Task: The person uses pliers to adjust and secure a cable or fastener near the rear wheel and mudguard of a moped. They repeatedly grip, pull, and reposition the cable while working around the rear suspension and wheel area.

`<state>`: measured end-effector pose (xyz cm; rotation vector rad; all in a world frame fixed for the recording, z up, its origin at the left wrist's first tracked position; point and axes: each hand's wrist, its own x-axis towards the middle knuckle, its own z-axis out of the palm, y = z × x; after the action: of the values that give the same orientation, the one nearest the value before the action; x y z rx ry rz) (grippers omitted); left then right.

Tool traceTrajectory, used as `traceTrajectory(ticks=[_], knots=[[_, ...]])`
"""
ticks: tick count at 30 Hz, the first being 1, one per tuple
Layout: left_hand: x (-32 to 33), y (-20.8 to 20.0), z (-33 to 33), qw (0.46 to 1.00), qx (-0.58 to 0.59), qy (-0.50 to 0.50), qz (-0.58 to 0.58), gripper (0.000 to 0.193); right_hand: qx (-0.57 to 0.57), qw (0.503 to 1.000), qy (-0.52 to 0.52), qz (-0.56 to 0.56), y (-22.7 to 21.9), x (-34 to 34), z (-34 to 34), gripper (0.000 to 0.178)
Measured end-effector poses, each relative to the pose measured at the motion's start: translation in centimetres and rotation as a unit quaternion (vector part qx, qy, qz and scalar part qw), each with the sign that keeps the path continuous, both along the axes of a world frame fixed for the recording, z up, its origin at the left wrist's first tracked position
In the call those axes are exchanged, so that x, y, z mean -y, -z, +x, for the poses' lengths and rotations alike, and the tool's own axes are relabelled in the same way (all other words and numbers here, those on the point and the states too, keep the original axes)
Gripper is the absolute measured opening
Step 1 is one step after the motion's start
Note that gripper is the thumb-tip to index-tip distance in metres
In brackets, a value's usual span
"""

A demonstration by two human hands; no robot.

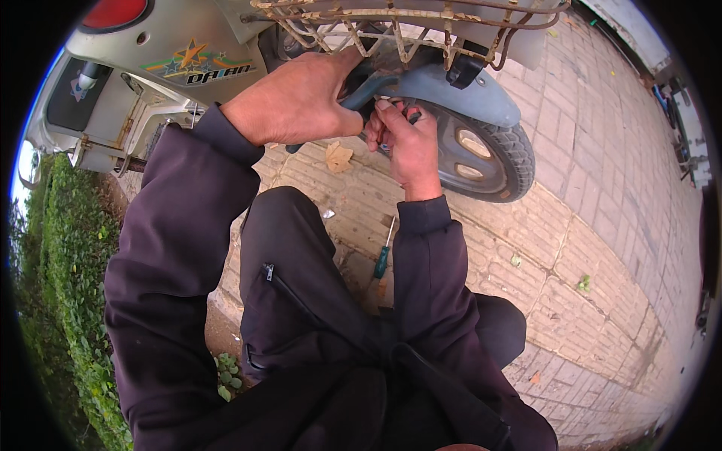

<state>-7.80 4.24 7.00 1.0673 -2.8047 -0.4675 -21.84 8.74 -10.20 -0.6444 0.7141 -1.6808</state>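
Note:
A scooter's front wheel (492, 154) stands under a grey-blue mudguard (470, 94). My left hand (297, 98) reaches in behind the mudguard, below the basket; its thumb and forefinger are spread apart, and the other fingertips are hidden. Close beside the wheel, my right hand (410, 146) has its fingers curled round a small tool with red-and-black handles (412, 113). The tool's working end is hidden among the dark parts near the hub. A screwdriver with a green handle (382, 261) lies on the paving between my knees.
Overhead is a rusty wire basket (421, 19). The scooter's silver body panel (203, 64) fills the upper left. A dry leaf (338, 156) lies on the tan paving (587, 263). A green hedge (75, 301) runs along the left, and a pale kerb-like edge (639, 30) lies far right.

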Motion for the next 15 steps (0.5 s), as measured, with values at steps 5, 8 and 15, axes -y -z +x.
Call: traceTrajectory(ticks=[5, 8, 15], knots=[[-2.4, 0.5, -1.5, 0.998, 0.023, -0.055, -0.016, 0.050, -0.038, 0.999, 0.028, -0.008, -0.1, -0.3, -0.1, 0.021], [-3.2, 1.1, -2.1, 0.998, -0.002, -0.064, -0.029, 0.052, -0.036, 0.998, 0.049, -0.009, 0.0, 0.0, 0.2, 0.019], [-2.4, 1.7, -1.6, 0.998, -0.008, -0.065, -0.009, 0.048, -0.014, 0.999, 0.037, -0.019, 0.0, -0.3, 0.0, 0.020]])
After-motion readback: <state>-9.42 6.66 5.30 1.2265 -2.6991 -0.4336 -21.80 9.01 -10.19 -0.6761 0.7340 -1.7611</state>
